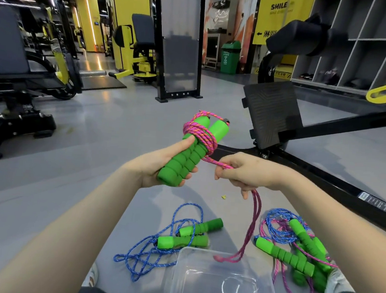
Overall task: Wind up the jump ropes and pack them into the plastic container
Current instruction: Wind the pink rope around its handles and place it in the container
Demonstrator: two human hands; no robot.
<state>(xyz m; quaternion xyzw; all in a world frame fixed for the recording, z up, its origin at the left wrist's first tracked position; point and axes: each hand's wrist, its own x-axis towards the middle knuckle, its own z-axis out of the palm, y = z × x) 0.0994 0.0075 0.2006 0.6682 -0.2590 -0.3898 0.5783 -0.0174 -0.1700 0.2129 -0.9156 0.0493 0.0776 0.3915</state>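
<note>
My left hand grips a pair of green foam handles held side by side, with pink rope coiled several turns around their upper part. My right hand pinches the same pink rope just right of the handles. The rope's loose doubled end hangs down from that hand to the rim of a clear plastic container on the floor in front of me. The container holds no rope.
A loose blue rope with green handles lies on the grey floor left of the container. A tangled heap of blue and pink ropes with green handles lies to its right. A black gym machine frame runs behind my right hand.
</note>
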